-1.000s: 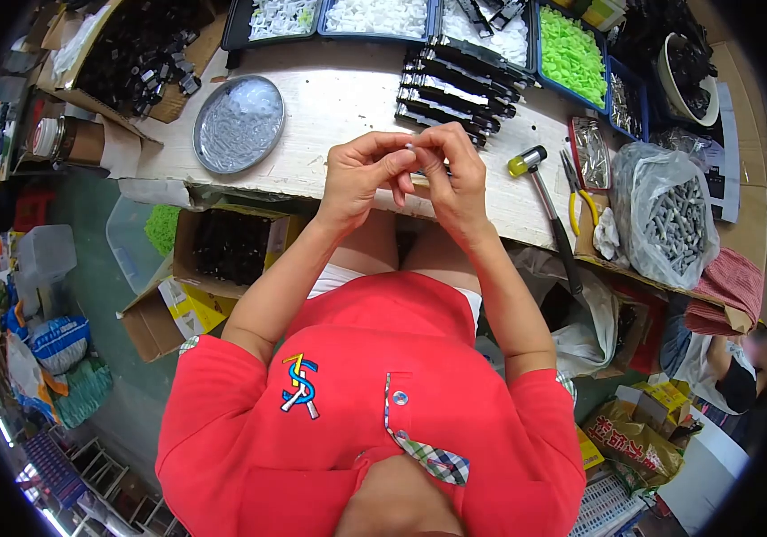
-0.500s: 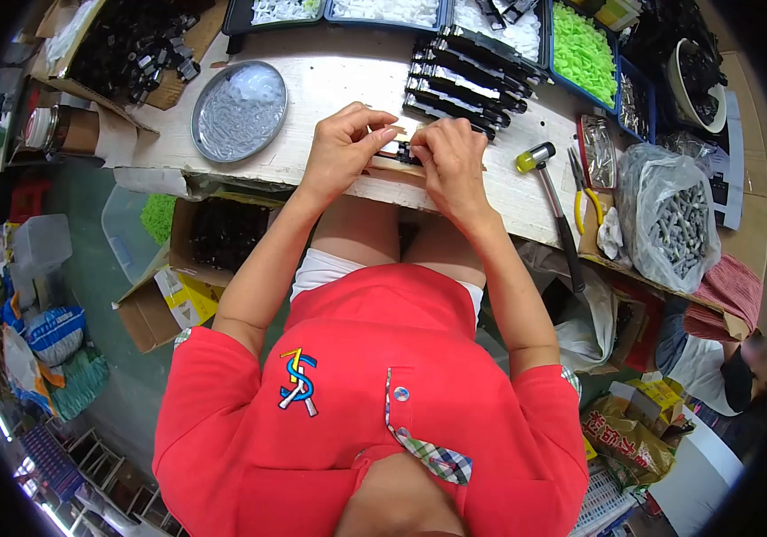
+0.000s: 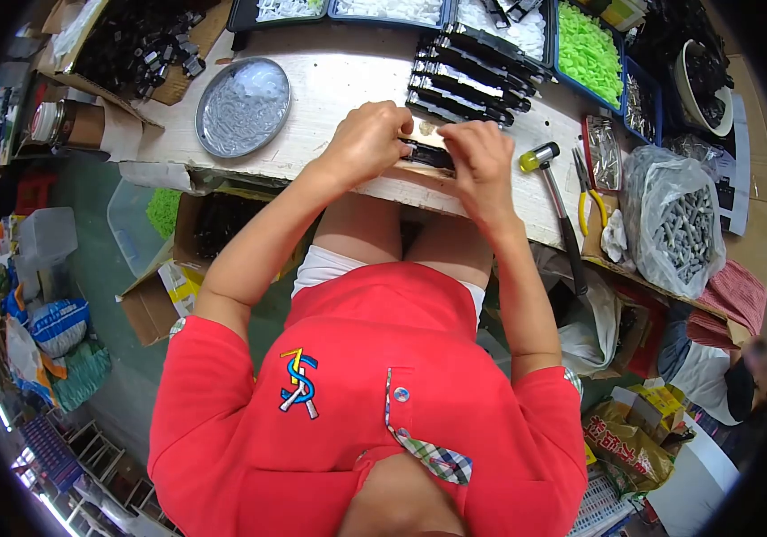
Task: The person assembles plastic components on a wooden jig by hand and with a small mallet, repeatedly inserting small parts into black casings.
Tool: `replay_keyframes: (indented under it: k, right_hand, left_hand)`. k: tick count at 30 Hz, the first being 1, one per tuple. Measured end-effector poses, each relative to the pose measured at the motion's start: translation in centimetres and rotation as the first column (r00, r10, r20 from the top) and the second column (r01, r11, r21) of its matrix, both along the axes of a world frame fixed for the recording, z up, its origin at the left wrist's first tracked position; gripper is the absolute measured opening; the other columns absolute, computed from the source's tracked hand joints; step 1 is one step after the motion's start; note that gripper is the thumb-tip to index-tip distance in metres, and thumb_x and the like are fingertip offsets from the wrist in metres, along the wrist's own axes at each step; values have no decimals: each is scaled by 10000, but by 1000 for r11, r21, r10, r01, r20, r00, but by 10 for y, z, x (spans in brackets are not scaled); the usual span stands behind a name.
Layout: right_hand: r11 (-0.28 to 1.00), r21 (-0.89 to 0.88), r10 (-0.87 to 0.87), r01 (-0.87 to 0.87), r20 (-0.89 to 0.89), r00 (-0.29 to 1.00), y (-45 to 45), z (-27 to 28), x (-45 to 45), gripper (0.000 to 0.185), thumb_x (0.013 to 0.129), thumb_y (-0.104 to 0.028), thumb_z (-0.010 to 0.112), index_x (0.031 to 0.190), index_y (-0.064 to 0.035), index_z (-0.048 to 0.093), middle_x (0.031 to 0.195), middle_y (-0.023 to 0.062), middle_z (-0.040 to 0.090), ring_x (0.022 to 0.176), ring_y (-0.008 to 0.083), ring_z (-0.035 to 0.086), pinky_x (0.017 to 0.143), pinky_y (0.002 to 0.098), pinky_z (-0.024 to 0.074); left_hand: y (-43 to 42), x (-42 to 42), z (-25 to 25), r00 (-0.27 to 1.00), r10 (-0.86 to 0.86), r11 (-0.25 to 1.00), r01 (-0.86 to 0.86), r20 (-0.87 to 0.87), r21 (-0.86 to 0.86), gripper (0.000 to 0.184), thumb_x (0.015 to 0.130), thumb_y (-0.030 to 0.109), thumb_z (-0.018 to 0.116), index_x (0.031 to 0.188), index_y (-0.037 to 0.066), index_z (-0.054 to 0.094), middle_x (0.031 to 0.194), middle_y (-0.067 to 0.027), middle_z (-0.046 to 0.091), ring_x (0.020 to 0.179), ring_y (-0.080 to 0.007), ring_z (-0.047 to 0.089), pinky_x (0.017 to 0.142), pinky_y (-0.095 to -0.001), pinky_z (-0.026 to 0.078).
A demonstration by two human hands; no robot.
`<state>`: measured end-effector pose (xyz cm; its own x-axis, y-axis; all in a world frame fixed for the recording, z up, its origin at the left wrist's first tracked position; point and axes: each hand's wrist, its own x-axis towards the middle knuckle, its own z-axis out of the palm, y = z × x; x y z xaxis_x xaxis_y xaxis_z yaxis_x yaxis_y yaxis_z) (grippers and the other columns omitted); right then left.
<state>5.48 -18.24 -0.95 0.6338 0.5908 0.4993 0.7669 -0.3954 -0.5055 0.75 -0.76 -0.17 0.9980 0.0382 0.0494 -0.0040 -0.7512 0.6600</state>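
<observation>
A black part [image 3: 430, 155] lies on a small wooden block at the table's front edge, between my two hands. My left hand [image 3: 367, 141] is closed at the part's left end, its fingertips partly hidden. At the right end, my right hand [image 3: 482, 161] has its fingers closed on the part. Just beyond them is a stack of long black assemblies [image 3: 464, 80]. A round dish of clear grease-like material [image 3: 243, 107] sits to the left. To the right lie a hammer with a yellow face [image 3: 540, 157] and yellow-handled pliers [image 3: 591, 201].
Trays of white pieces [image 3: 390, 11] and bright green pieces [image 3: 588, 54] line the back. At the right stands a plastic bag of grey parts [image 3: 677, 224]. An open carton of black parts [image 3: 146, 54] is at the back left. Another person sits at the far right.
My hands first met in the air, then came down to the block with the black part. Since then my left hand has moved slightly right and turned, and my right hand has shifted right.
</observation>
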Motion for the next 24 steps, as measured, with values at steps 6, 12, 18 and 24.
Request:
replay_keyframes:
  k: [6,12,18,24]
  right_hand:
    - [983,126,-145,137,61,988,-50,24,29,161,730,4,584,871,-69,604,826,57,584,788,229,533,693,319,343]
    - [813,-204,-544,545,66,836,-124,23,102,104,770,-57,552,844,-47,624,823,154,583,771,340,560,672,407,436]
    - [583,-553,-610,595,186,770,-140,7,138,150,747,-47,497,838,-19,614,881,209,583,829,365,575,707,435,465]
    - [575,-601,-641,555,90,762,-144,6,139,148,750,-59,505,836,-39,623,902,180,598,851,357,580,702,449,466]
  left_hand:
    - [14,23,12,956,-196,980,201,-217,3,261,627,105,717,849,15,612,659,-123,596,610,-213,591,582,-332,459]
    - [27,127,50,962,-139,985,110,235,130,103,720,87,658,819,59,662,745,-81,628,645,-182,596,624,-274,472]
    - [4,217,40,929,-368,551,250,-37,796,130,663,42,576,750,99,654,839,-41,602,888,-238,527,721,-360,406]
    - [0,224,33,881,-472,450,270,-29,851,114,669,29,558,728,68,648,830,-79,612,897,-261,524,722,-363,405]
